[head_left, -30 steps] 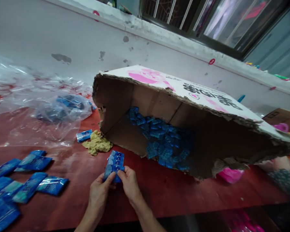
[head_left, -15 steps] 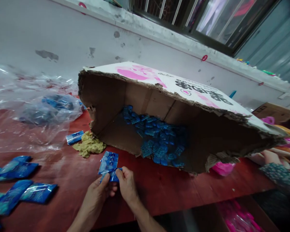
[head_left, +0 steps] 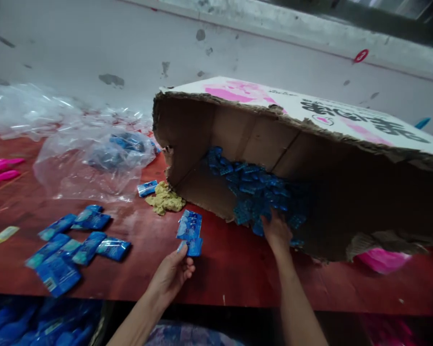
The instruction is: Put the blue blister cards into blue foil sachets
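My left hand (head_left: 176, 268) is closed on the lower end of several glossy blue packets (head_left: 189, 226), pinched between thumb and fingers, overlapping in a short row above the red table. My right hand (head_left: 278, 231) reaches into the mouth of a cardboard box (head_left: 234, 126) lying on its side. Its fingers look apart and touch a heap of small blue packets (head_left: 252, 180) on the box's lower wall; the fingertips are dim and partly hidden among them. No packet shows clearly in that hand.
A crumpled yellow-green cloth (head_left: 165, 198) and one blue packet (head_left: 147, 188) lie left of the box. Larger filled blue packets (head_left: 59, 274) are spread on the red table (head_left: 137, 283). Behind them is a clear plastic bag (head_left: 75, 163). Something pink (head_left: 384, 259) sits by the box's right edge.
My right hand has let go of the blue packets and moved right into the box. My left hand still holds them. The view has swung left, showing more of the table's left side.
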`<state>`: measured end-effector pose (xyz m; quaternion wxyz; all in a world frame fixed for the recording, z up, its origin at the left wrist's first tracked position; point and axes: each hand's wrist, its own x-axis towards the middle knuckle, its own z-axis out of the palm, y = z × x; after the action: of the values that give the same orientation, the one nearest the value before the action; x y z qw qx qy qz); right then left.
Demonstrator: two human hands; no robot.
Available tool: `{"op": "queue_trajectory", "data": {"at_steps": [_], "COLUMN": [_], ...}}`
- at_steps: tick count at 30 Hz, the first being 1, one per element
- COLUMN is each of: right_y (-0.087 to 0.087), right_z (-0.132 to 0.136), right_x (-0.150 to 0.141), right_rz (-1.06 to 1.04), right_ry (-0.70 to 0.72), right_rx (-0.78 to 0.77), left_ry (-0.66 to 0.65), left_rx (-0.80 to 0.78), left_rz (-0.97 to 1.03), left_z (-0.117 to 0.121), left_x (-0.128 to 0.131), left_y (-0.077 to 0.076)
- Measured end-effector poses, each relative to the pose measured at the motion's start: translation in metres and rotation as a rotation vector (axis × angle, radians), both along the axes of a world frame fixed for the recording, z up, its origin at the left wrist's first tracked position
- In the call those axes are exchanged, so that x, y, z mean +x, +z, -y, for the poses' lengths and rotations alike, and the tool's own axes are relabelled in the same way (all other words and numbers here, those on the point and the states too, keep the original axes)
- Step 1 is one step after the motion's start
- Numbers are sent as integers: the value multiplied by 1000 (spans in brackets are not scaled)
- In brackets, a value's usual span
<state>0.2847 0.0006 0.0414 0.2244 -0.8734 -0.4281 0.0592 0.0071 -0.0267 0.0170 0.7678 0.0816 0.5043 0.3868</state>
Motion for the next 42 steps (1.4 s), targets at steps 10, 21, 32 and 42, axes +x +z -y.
{"op": "queue_trajectory", "data": {"at_steps": [10,21,32,42], "right_y": [-22,-6,-2,-3], "right_z": [17,36,45,51], "right_x": [-56,-133,-134,-138], "right_rz": [-735,-1481,-1467,-1543], "right_ry": [138,281,277,241], "right_rx": [292,296,255,272], "left_ry": [107,29,78,51], "left_rx": [-95,158,384,485], "left_rz": [43,-51,-183,-311], "left_z": [3,10,12,10], "left_x": [0,4,-5,-12], "left_y": [0,-11,-9,-13]}}
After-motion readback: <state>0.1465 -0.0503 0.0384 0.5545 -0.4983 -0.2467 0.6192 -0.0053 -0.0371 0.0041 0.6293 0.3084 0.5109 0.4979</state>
